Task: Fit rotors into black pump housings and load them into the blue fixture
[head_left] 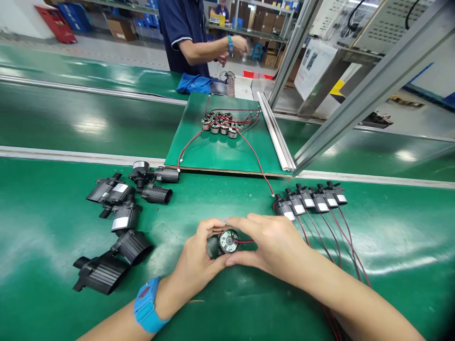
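Note:
Between my two hands, low in the middle of the head view, is a black pump housing (221, 252) with its open end facing up. A round circuit board (228, 241) shows inside its mouth, and a red wire runs from it toward my right palm. My left hand (199, 253) curls round the left side, thumb at the near edge. My right hand (270, 239) closes round the right side, its fingertips meeting those of the left. The hands cover most of the housing's outside, so how deep the board sits is unclear.
Black pump housings (122, 218) lie loosely on the green bench at left. At right, several pumps (309, 199) stand in rows, red wires trailing nearer. Wired round motor parts (223, 127) cluster on a raised green board (199, 154). A metal post (355, 90) slants at right; a co-worker (192, 42) stands opposite.

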Tool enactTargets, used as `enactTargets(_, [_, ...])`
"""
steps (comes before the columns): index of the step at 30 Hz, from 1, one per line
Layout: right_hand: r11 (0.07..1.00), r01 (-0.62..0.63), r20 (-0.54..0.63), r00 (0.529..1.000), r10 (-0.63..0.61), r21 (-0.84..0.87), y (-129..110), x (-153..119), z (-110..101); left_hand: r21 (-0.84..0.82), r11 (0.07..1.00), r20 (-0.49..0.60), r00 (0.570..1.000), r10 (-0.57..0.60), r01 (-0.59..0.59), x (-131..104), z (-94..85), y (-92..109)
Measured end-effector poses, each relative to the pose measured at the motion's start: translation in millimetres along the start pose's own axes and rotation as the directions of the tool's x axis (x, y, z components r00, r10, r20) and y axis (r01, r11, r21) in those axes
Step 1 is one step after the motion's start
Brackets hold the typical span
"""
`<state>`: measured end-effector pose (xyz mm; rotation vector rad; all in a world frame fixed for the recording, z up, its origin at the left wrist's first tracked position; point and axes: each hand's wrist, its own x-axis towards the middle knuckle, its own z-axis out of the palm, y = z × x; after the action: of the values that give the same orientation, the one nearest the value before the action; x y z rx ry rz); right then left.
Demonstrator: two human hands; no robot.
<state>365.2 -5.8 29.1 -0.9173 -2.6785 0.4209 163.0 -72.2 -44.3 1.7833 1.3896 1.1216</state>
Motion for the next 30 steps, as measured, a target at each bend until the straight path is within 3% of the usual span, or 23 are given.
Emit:
enactTargets(2, [1.000,-0.003,0.011,1.000,0.003,0.028,0.5,-2.0,1.6,0.059,0.995,0.000,0.997,0.079,-0.079,-0.8,-0.4,-1.5])
enactTargets(5, [1.000,0.010,0.053,0.999,-0.009,-0.008,1.1,-4.3,5.7,0.161,0.966,0.089,0.978,0.190,-0.203,-1.5,-2.6,-1.4])
enactTargets(8, [0.998,0.019,0.062,0.998,-0.016,-0.061,-1.3,-7.2,8.0,0.283,0.922,0.166,0.961,0.222,-0.262,-2.4,-7.4,1.7])
enactTargets(13, [0.995,0.082,-0.033,0.996,-0.084,-0.064,-8.1,-9.8,8.8,0.350,0.857,0.111,0.925,0.364,-0.379,-5.1,-16.3,6.1])
enactTargets(19, [0.983,0.071,0.044,0.997,-0.065,-0.169,-7.2,-4.2,14.7,0.380,0.882,0.217,0.954,0.207,-0.278,-2.1,-14.1,2.2])
enactTargets(21, [0.959,0.067,-0.002,0.998,-0.071,-0.275,-9.5,-13.8,6.0,0.329,0.907,0.189,0.960,0.207,-0.261,-0.8,-11.4,1.1])
enactTargets(23, [0.917,0.025,-0.110,0.991,-0.075,-0.398,-11.6,-34.0,-10.0,0.245,0.953,0.126,0.980,0.153,-0.180,2.5,-9.8,1.6])
enactTargets(26, [0.864,-0.055,-0.185,0.982,-0.045,-0.501,-7.8,-78.9,-37.9,0.137,0.989,0.110,0.992,-0.061,0.046,14.7,-12.2,7.2])
enactTargets(28, [0.858,-0.089,-0.155,0.988,0.011,-0.506,-1.0,-111.2,-50.2,0.163,0.976,0.217,0.960,-0.178,0.144,27.5,-16.2,13.3])
enactTargets(30, [0.883,-0.103,-0.099,0.993,0.064,-0.457,6.0,-140.1,-51.7,0.239,0.966,0.365,0.913,-0.185,0.100,41.9,-19.5,19.1])
